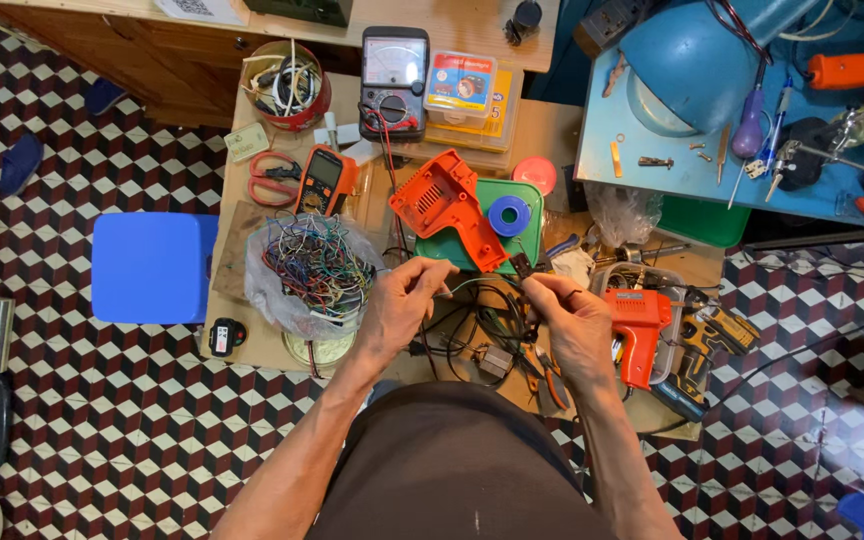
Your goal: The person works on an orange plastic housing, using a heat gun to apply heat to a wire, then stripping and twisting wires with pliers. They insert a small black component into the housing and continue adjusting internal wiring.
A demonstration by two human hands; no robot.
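While both hands work above the near edge of the low wooden bench [252,345], the left hand [399,305] pinches a thin wire end [449,290] and the right hand [572,318] grips a small black switch part [523,265]. Just beyond lies an orange drill housing [444,203], left of it a bag of coloured wires [314,270], and near the far edge an analogue multimeter [393,82]

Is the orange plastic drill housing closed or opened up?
Opened up: the orange plastic drill housing is a bare half shell, lying with its ribbed inside facing upward.
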